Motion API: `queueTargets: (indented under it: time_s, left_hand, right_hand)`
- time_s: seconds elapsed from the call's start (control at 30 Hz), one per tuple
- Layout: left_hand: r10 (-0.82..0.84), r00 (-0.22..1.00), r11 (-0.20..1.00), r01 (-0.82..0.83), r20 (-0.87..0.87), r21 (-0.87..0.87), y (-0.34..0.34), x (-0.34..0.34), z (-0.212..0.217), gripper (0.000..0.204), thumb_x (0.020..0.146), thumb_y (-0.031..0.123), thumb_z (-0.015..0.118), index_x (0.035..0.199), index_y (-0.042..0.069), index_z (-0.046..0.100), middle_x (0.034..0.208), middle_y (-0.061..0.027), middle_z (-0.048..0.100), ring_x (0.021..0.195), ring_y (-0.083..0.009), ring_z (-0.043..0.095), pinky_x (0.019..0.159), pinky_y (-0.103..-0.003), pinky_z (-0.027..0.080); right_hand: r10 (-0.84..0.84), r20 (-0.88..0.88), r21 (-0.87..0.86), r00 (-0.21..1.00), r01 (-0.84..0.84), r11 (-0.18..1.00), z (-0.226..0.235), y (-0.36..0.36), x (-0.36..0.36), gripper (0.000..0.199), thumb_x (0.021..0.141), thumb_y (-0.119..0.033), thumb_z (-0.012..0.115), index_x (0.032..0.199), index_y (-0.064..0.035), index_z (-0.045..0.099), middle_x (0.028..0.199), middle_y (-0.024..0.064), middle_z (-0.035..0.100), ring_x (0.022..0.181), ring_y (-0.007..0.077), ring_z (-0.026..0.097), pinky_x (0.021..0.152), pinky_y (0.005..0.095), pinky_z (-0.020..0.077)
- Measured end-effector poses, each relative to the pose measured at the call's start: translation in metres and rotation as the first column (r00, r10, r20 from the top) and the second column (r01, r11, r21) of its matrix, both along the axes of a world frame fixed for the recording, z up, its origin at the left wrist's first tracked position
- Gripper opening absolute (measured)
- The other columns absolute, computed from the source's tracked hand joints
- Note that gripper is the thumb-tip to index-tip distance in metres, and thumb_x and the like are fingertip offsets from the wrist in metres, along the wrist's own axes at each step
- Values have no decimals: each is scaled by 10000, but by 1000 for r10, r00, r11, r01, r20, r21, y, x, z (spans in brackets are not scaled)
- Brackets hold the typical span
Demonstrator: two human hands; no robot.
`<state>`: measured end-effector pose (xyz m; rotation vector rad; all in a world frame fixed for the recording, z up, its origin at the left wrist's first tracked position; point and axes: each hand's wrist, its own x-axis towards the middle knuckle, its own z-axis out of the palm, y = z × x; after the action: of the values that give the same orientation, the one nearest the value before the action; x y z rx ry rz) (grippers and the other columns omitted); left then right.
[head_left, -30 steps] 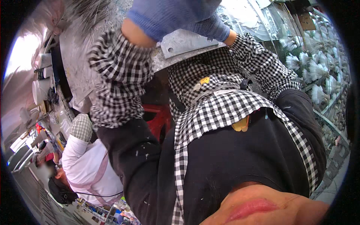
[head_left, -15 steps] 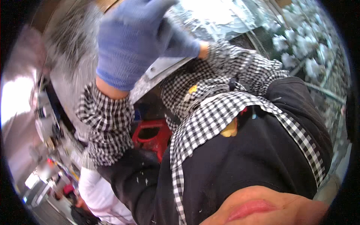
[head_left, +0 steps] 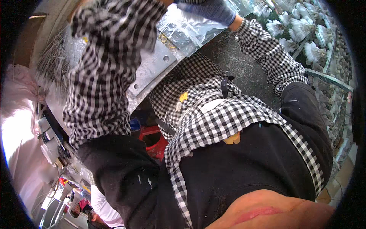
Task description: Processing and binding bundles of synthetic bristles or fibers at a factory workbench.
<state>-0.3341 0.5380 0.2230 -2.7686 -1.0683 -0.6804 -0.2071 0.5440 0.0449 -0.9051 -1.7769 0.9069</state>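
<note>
Both of my hands are at the upper edge of the head view, partly cut off. My right hand (head_left: 213,10), in a blue knit glove, reaches in over a wet, shiny clear sheet (head_left: 196,40) smeared with white. Its fingers run out of the picture, so any grip is hidden. My left forearm, in a black-and-white checked sleeve (head_left: 101,76), crosses above a grey metal plate (head_left: 154,68) with round holes. Only a bit of skin at the cuff shows of my left wrist; the left fingers are out of sight.
Loose grey-white bristles (head_left: 57,65) lie at the bench's left. White bristle tufts (head_left: 305,30) fill a rack on the right. A red plastic stool (head_left: 154,143) stands below the bench. Other people (head_left: 103,206) are at lower left, beside pink cloth (head_left: 23,110).
My left hand has gone up and out of view, uncovering the metal plate. My right hand has moved upward and slightly right, and that arm has stretched out.
</note>
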Motion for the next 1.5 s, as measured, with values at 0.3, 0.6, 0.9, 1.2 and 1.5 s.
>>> queueTargets:
  time_s: [0.3, 0.6, 0.9, 1.2, 1.5]
  left_hand:
    - [27, 991, 1000, -26, -135, 4, 32, 6, -27, 204, 858, 194, 569, 843, 48, 712, 740, -184, 689, 708, -345, 686, 697, -443, 552]
    - [84, 982, 993, -96, -167, -70, 33, 11, -16, 212, 858, 214, 589, 876, 54, 727, 750, -180, 698, 690, -317, 694, 703, -416, 563]
    - [37, 986, 995, -51, -160, -84, 33, 9, -16, 219, 877, 213, 582, 868, 47, 726, 767, -177, 702, 715, -315, 702, 712, -404, 568]
    - [28, 985, 991, -50, -172, -126, 30, 16, -13, 209, 879, 194, 580, 904, 49, 729, 800, -176, 711, 751, -313, 710, 734, -408, 572]
    - [-27, 990, 990, 7, -139, -142, 35, 15, -19, 209, 861, 201, 602, 928, 49, 729, 796, -176, 711, 738, -320, 706, 731, -415, 571]
  right_hand:
    - [-52, 133, 267, 990, 15, 964, -42, 35, 0, 186, 802, -172, 783, 751, -103, 617, 617, 13, 515, 563, 139, 481, 561, 312, 427]
    - [-16, -161, 83, 987, 30, 996, -16, 20, -9, 175, 785, -143, 792, 772, -79, 630, 679, 3, 588, 633, 108, 547, 608, 294, 473]
    - [-77, -31, 103, 997, 80, 991, -18, 20, 0, 141, 793, -109, 781, 833, -61, 655, 723, 23, 640, 696, 107, 598, 655, 291, 506]
    - [48, -46, 171, 998, -39, 984, -27, 26, 4, 241, 825, -87, 751, 661, -57, 577, 611, 9, 514, 559, 129, 440, 551, 301, 408]
    - [-79, 147, 153, 986, 56, 987, -39, 26, 12, 194, 832, -119, 746, 707, -50, 615, 623, 8, 589, 586, 105, 504, 576, 288, 433]
